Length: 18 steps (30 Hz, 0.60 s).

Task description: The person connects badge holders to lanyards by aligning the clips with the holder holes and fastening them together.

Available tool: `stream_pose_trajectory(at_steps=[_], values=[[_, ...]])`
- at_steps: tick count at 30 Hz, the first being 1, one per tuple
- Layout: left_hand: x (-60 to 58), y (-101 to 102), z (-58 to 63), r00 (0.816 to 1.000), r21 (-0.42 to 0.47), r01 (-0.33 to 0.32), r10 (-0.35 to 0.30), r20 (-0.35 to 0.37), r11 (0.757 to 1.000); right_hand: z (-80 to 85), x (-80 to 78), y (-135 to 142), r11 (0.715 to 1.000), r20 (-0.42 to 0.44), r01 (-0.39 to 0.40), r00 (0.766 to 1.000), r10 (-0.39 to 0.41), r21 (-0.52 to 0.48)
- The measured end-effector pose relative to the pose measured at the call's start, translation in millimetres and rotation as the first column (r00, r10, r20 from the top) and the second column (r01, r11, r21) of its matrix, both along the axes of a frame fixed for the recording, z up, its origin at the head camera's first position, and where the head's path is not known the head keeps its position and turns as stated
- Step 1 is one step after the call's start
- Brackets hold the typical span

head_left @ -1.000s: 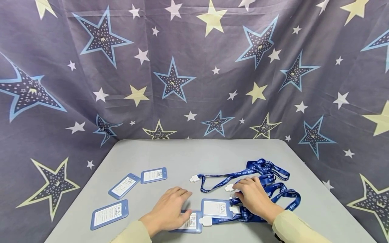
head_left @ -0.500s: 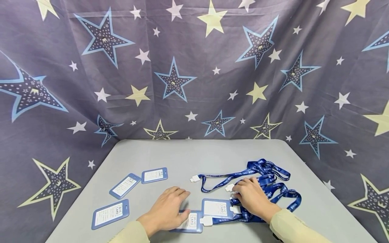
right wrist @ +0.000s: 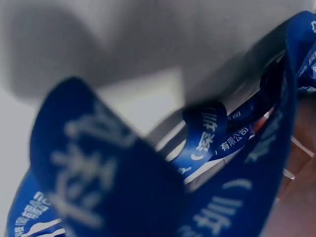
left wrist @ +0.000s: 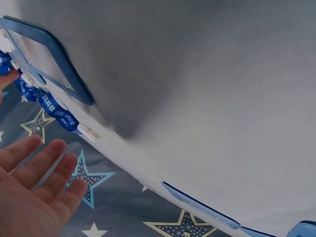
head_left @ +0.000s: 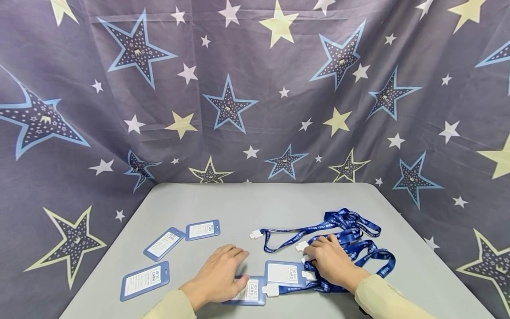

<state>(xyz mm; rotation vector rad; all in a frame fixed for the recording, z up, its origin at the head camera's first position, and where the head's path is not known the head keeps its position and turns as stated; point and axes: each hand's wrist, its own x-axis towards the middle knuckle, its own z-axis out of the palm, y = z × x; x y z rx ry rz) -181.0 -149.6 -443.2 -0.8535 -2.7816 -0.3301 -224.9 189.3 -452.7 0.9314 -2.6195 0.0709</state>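
Observation:
My left hand (head_left: pixel 220 275) lies palm down, fingers spread and relaxed, with its thumb over a blue ID card holder (head_left: pixel 252 290). In the left wrist view the fingers of the left hand (left wrist: pixel 37 185) look loosely extended. My right hand (head_left: pixel 332 260) is bent down over a heap of blue lanyards (head_left: pixel 372 252) with white clips. Its fingertips are partly hidden, so whether they pinch a strap is unclear. A second card holder (head_left: pixel 283 273) lies between the hands, against a white clip (head_left: pixel 309 275). Close in the right wrist view, lanyard loops (right wrist: pixel 108 168) partly cover the right hand (right wrist: pixel 303 173).
Three more card holders lie on the left: a near one (head_left: pixel 144 281), a tilted one (head_left: pixel 164 243) and a far one (head_left: pixel 202 230). One lanyard's white clip (head_left: pixel 256 234) points left mid-table. A starry cloth (head_left: pixel 255 88) hangs behind the grey table (head_left: pixel 239 199).
The right hand's fingers have shifted slightly over the lanyards. The left hand barely moved a little to the left; the card holders and lanyards look unchanged.

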Motion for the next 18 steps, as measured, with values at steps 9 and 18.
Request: stream_pose_trajectory(at_steps=[9, 18], values=[[1.3, -1.9, 0.5, 1.000, -0.002, 0.003, -0.003, -0.016, 1.000, -3.2, -2.7, -0.5, 1.000, -0.024, -0.011, 1.000, 0.011, -0.008], [1.7, -4.1, -1.3, 1.000, -0.004, 0.010, -0.010, -0.015, 1.000, -4.2, -4.6, 1.6, 1.000, -0.044, -0.016, 0.999, 0.016, 0.003]])
